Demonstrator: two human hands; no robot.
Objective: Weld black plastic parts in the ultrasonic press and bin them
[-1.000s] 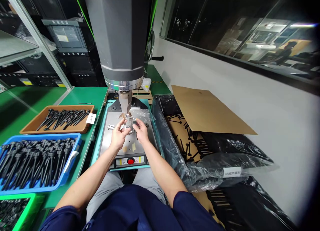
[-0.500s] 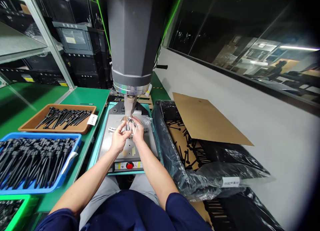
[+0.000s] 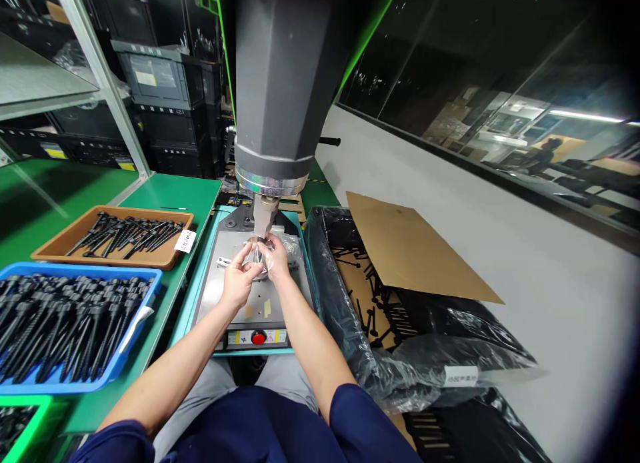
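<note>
Both my hands meet over the grey machine plate (image 3: 230, 299), just under the metal tip (image 3: 263, 216) of the large press head. A crinkled clear plastic bag (image 3: 295, 246) lies between and behind the fingers. My left hand (image 3: 241, 276) pinches the bag's near side with thumb and forefinger. Closed on its right side is my right hand (image 3: 275, 257). Something small and dark shows through the plastic between them, too covered to name. A red button (image 3: 259, 337) sits on the machine's front edge.
On the left bench stand a brown tray (image 3: 50, 251) and a blue tray (image 3: 113, 381), both holding black ribbed parts, and a green bin (image 3: 30, 443). To the right, a plastic-lined box (image 3: 345, 336) of black parts lies partly under a cardboard sheet (image 3: 420, 249).
The view has shifted slightly. My hands stay at the plate, and the right fingers have drawn a little closer around the plastic.
</note>
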